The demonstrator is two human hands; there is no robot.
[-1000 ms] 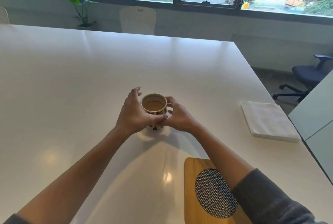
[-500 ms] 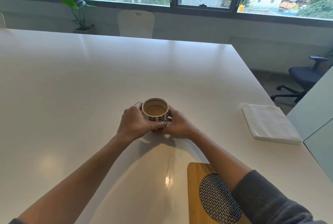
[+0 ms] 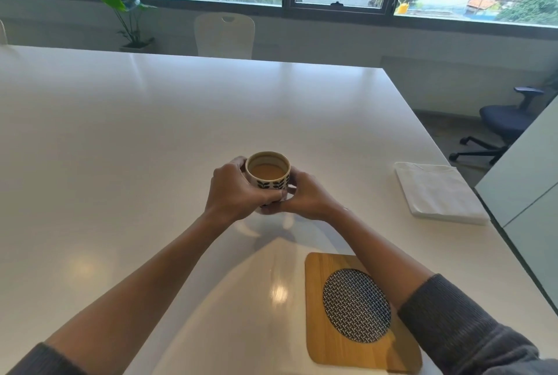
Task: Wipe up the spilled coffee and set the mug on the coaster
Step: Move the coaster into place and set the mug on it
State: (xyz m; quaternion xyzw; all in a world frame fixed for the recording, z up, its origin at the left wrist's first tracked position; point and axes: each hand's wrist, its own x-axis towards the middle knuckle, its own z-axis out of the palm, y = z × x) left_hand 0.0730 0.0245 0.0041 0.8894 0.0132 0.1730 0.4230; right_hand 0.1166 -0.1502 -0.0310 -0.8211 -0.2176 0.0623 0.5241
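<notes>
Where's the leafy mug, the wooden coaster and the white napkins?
White mug with black leaf pattern (image 3: 271, 184): head view, on its patterned side wall.
Square wooden coaster with round mesh centre (image 3: 315, 308): head view, on its bare wooden left edge.
Folded white napkin stack (image 3: 437, 192): head view, on its top sheet.

No text, label, brand, number or sign could be read anywhere in the view. Only a printed pattern of dark leaves, without lettering, was carried by the small white ceramic mug (image 3: 268, 176), and only a woven black-and-white mesh disc, without any mark, was borne by the rounded square wooden coaster (image 3: 356, 308).
</notes>
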